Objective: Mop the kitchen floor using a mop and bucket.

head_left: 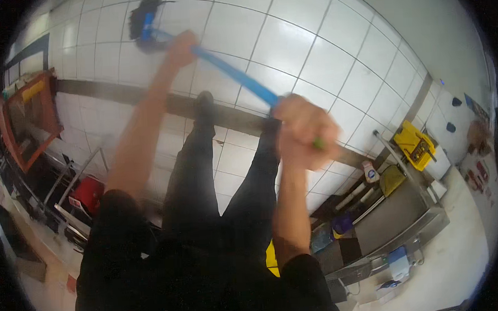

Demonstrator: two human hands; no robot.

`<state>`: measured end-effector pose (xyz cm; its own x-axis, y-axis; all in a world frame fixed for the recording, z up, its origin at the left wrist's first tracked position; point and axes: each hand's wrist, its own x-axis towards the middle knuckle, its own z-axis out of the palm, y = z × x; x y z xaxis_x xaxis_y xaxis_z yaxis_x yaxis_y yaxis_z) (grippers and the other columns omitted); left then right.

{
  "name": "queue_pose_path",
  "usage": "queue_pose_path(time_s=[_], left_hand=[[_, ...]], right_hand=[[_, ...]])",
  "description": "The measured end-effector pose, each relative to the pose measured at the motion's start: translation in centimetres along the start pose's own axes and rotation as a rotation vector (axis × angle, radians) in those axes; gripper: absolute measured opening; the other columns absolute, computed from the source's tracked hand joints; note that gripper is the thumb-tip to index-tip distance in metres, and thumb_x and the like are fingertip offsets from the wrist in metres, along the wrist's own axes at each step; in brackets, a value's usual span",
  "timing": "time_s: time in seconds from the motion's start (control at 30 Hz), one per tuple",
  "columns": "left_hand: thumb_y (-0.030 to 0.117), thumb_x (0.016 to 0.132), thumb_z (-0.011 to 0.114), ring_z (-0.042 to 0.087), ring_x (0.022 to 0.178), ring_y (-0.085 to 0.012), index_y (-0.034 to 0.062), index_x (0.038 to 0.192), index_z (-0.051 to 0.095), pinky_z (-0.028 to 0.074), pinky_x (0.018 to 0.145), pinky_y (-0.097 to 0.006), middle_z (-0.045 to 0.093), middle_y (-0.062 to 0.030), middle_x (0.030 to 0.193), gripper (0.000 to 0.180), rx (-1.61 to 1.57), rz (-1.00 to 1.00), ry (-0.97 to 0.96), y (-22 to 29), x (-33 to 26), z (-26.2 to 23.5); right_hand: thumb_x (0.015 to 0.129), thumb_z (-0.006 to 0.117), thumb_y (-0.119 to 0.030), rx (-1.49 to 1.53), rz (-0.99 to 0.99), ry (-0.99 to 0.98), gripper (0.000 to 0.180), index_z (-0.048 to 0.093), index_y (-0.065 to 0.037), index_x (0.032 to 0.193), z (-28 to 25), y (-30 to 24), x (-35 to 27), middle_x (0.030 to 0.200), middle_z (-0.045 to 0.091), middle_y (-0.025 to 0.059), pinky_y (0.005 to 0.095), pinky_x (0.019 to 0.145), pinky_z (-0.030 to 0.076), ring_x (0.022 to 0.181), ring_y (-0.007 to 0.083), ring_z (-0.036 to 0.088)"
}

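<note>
I hold a blue broom [234, 74] slantwise across the white tiled floor. My left hand [183, 49] is closed round its handle near the head. My right hand [309, 128] wraps the upper end, where a small green spot shows, perhaps the handle's tip. At the far left, the dark bristles [139, 18] spread from the blue broom head and look smeared by motion. They appear to meet the tiles, though the contact is blurred. Both my forearms are bare below black sleeves.
My legs [191, 163] stand by a dark strip across the floor. To the left are an orange-brown frame [20, 129] and a red object [88, 193]. On the right stand a metal bench [393, 221], a white bottle [370, 172] and a yellow container [414, 145].
</note>
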<state>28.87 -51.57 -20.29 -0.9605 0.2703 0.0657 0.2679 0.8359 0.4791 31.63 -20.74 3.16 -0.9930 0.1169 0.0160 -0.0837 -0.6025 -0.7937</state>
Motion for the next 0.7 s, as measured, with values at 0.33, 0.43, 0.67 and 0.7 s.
queue_pose_path(time_s=[0.33,0.43,0.67,0.7], left_hand=[[0.023,0.064,0.068,0.058,0.08,-0.0315,0.0116,0.075,0.063,0.046,0.072,-0.045,0.06,-0.0091,0.079,0.016,-0.179,0.119,-0.388,21.6,7.0,8.3],[0.026,0.058,0.068,0.06,0.075,-0.0334,0.0145,0.067,0.067,0.046,0.064,-0.048,0.061,-0.0111,0.07,0.014,-0.343,0.092,-0.557,37.0,11.6,10.7],[0.021,0.057,0.068,0.061,0.062,-0.0332,0.0088,0.061,0.066,0.049,0.056,-0.044,0.061,-0.0135,0.061,0.013,-0.7,0.274,-0.44,54.9,15.6,12.3],[0.021,0.057,0.068,0.061,0.061,-0.0327,0.008,0.06,0.066,0.049,0.055,-0.043,0.06,-0.014,0.06,0.014,-0.772,0.327,-0.423,55.3,15.7,12.5]], right_hand=[[0.081,0.037,-0.032,-0.21,-0.051,0.025,0.037,0.028,-0.015,0.049,-13.1,-20.6,1.5,0.045,0.023,-0.0012,0.0331,0.045,0.026,0.043,0.0139,0.023],[0.082,0.044,-0.029,-0.722,-0.386,0.102,0.035,0.033,-0.018,0.051,-15.9,-32.5,0.9,0.042,0.026,-0.004,0.0277,0.042,0.019,0.038,0.0091,0.023],[0.066,0.046,-0.021,-0.507,-0.31,-0.206,0.032,0.023,-0.025,0.045,-14.2,-46.5,-0.5,0.041,0.021,-0.0097,0.0267,0.047,0.023,0.04,0.0076,0.024],[0.066,0.047,-0.02,-0.502,-0.306,-0.214,0.033,0.022,-0.026,0.044,-13.5,-46.5,-0.5,0.04,0.021,-0.01,0.0262,0.046,0.022,0.039,0.0071,0.024]])
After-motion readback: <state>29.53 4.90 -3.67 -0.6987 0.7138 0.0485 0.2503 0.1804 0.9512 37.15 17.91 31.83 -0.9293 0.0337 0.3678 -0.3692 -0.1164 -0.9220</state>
